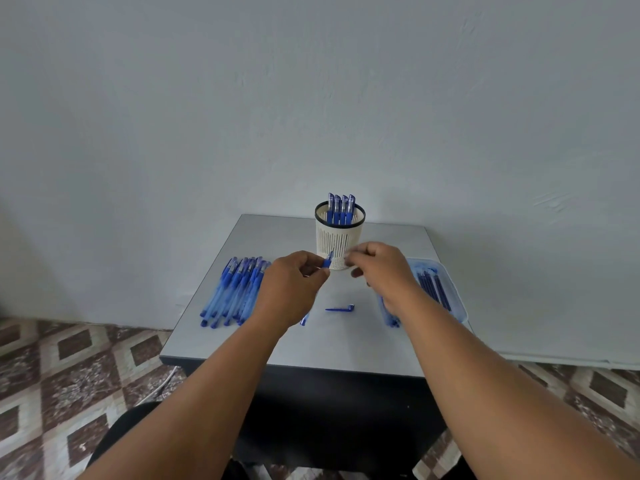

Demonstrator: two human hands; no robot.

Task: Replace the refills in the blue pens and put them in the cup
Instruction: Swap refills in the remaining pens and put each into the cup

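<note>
Left hand: the left hand (pixel 294 282) is hovering over the middle of the table, fingers curled and pinching a blue pen piece (pixel 327 262) between thumb and fingertips.
Pen piece: it is showing as a short, dark blue grip section with a thin point sticking up and tilting slightly right, just in front of the cup's lower wall; how much more of it is lying inside the hand cannot be told.
Right hand: the right hand (pixel 381 268) is hovering just beside the left, fingers curled inward with the fingertips near the pen piece; whether they are pinching anything cannot be told.
Cup: the cream slotted cup (pixel 339 242) with a dark rim is standing upright at the back middle of the table, and capped blue pens (pixel 341 207) are standing in it, caps up, clustered toward the back.
Pen pile: a bundle of translucent blue pens (pixel 235 291) with darker blue caps and grips is lying on the table's left side, roughly parallel.
Tray: a clear plastic tray (pixel 453 299) is sitting at the right edge, holding thin dark blue refills (pixel 433 287) lying side by side.
Loose part: a small blue pen cap (pixel 341 309) is lying on its side on the grey table (pixel 346 344), between the forearms.
</note>
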